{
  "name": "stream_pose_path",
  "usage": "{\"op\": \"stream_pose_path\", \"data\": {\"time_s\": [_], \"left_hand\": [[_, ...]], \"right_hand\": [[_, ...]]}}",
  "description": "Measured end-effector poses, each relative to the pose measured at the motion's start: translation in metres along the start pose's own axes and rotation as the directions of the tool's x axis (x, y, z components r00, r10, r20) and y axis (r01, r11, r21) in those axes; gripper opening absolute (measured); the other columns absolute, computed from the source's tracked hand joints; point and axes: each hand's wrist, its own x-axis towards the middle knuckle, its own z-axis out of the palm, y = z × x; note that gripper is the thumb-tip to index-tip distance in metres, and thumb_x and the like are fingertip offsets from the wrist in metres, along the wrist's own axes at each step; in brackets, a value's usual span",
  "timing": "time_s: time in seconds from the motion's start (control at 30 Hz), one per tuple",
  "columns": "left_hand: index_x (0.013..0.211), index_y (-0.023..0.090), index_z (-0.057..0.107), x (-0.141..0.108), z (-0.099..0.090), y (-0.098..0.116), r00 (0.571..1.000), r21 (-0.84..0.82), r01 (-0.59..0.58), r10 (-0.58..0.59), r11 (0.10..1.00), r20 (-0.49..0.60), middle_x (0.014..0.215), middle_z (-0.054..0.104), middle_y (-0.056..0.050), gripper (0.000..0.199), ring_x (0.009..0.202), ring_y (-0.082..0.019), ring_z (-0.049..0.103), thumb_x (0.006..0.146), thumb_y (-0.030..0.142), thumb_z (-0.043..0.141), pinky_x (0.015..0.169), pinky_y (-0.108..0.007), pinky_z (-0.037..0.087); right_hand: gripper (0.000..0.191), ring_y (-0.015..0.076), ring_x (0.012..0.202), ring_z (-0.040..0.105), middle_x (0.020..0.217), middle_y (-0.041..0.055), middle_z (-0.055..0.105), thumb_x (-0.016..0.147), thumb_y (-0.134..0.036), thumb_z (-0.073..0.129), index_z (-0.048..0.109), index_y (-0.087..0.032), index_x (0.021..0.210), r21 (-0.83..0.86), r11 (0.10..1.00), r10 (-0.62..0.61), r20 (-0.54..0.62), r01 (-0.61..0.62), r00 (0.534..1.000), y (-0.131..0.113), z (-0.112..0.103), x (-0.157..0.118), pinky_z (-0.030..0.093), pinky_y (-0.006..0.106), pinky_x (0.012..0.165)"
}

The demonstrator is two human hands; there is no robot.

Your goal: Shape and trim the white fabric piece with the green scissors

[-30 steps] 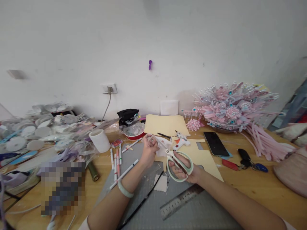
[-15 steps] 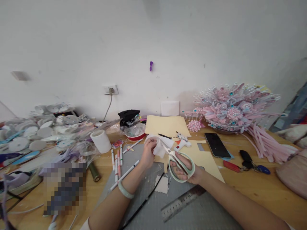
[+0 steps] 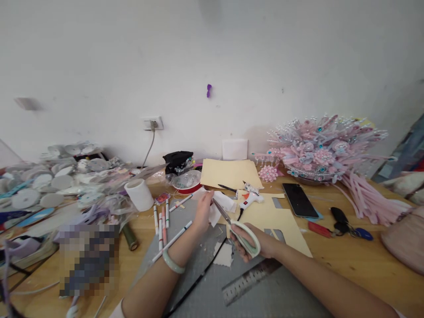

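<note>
My left hand (image 3: 203, 211) pinches a thin white sheet (image 3: 225, 201), which looks like paper or tissue and spreads out behind the fingers. In my right hand (image 3: 253, 240) are scissors with pale green handles (image 3: 249, 234). Their blades (image 3: 221, 209) point up and left, with the tips against the white sheet by my left fingertips. The blades look nearly closed. Below the hands, a cream scrap with jagged edges (image 3: 223, 254) lies on the grey cutting mat (image 3: 198, 291).
A steel ruler (image 3: 248, 282) and black cord (image 3: 198, 282) lie on the mat. Behind are a glue gun (image 3: 251, 200) and cream card sheets (image 3: 230, 172). Several markers (image 3: 164, 225) lie left; a phone (image 3: 300, 200), keys (image 3: 342, 223) and pink beaded headdress (image 3: 318, 152) are right.
The scissors have turned and their blades have closed, the handles now seen more edge-on. The white sheet has shifted and spreads to both sides of my left hand.
</note>
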Motion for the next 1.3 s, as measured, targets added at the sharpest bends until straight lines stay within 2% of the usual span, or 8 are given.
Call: {"op": "stream_pose_path", "data": {"time_s": [0.17,0.3,0.5,0.67,0.8,0.97,1.17,1.3], "left_hand": [[0.067,0.017,0.055,-0.001,-0.001,0.004,0.999,0.017,-0.045,0.046,0.999,-0.016,0.061,0.05,0.002,0.022,0.059,-0.012,0.045,0.065,0.038,0.06,0.058,-0.024,0.034],[0.062,0.017,0.055,-0.005,0.0,0.009,0.997,0.051,-0.079,0.078,0.996,0.02,0.058,0.044,0.002,0.016,0.055,-0.011,0.039,0.065,0.032,0.061,0.054,-0.025,0.031],[0.06,0.018,0.054,-0.006,0.001,0.01,0.996,0.03,-0.083,0.082,0.996,0.035,0.062,0.047,0.001,0.014,0.058,-0.013,0.042,0.064,0.03,0.062,0.055,-0.024,0.031],[0.06,0.018,0.053,-0.007,0.002,0.011,0.997,-0.001,-0.054,0.054,0.999,0.048,0.062,0.048,0.001,0.014,0.059,-0.012,0.043,0.063,0.029,0.061,0.056,-0.023,0.032],[0.062,0.017,0.054,-0.007,0.002,0.011,0.998,-0.021,-0.051,0.052,0.999,0.048,0.061,0.046,0.002,0.015,0.056,-0.011,0.042,0.062,0.03,0.061,0.054,-0.023,0.032],[0.061,0.017,0.054,-0.006,0.002,0.009,0.996,0.014,-0.082,0.081,0.997,0.046,0.056,0.041,0.003,0.014,0.052,-0.01,0.037,0.063,0.03,0.06,0.052,-0.023,0.028],[0.06,0.016,0.054,-0.008,0.003,0.011,0.994,0.043,-0.111,0.11,0.993,0.028,0.056,0.042,0.003,0.017,0.054,-0.01,0.037,0.063,0.032,0.062,0.053,-0.023,0.028],[0.062,0.017,0.054,-0.008,0.003,0.012,0.997,0.023,-0.076,0.076,0.997,0.023,0.057,0.044,0.003,0.02,0.054,-0.011,0.037,0.064,0.035,0.062,0.053,-0.024,0.029]], "right_hand": [[0.045,0.0071,0.032,0.045,0.042,-0.006,0.046,0.072,-0.06,0.048,0.048,-0.015,0.071,0.047,0.998,0.029,-0.025,-0.028,0.999,-0.001,-0.001,0.001,0.034,0.018,0.033],[0.043,0.0074,0.031,0.044,0.041,-0.0058,0.045,0.073,-0.057,0.049,0.051,-0.015,0.07,0.092,0.995,0.051,-0.039,-0.047,0.998,-0.001,-0.002,0.001,0.034,0.018,0.032],[0.043,0.0073,0.031,0.044,0.041,-0.0051,0.046,0.075,-0.057,0.046,0.051,-0.015,0.069,0.214,0.976,0.04,-0.003,-0.039,0.999,0.005,-0.006,0.005,0.032,0.018,0.032],[0.045,0.0067,0.03,0.04,0.039,-0.0048,0.044,0.077,-0.058,0.043,0.05,-0.015,0.066,0.264,0.962,0.079,-0.012,-0.074,0.997,0.004,-0.007,0.005,0.03,0.018,0.032],[0.049,0.0078,0.035,0.044,0.044,-0.0025,0.047,0.077,-0.06,0.04,0.052,-0.014,0.067,0.294,0.951,0.082,0.06,-0.096,0.995,0.001,-0.004,0.001,0.033,0.019,0.036],[0.054,0.0106,0.039,0.05,0.045,0.0011,0.051,0.075,-0.064,0.038,0.054,-0.012,0.072,0.237,0.971,0.005,0.162,-0.044,0.987,0.0,0.001,-0.002,0.032,0.021,0.038],[0.051,0.0093,0.036,0.047,0.043,-0.0017,0.049,0.075,-0.062,0.041,0.054,-0.013,0.07,0.228,0.97,0.063,0.084,-0.08,0.995,0.007,-0.005,0.003,0.03,0.02,0.036],[0.049,0.008,0.034,0.045,0.044,-0.0029,0.047,0.076,-0.061,0.041,0.053,-0.014,0.066,0.273,0.956,0.099,0.043,-0.107,0.994,0.01,-0.01,0.006,0.032,0.02,0.035]]}}
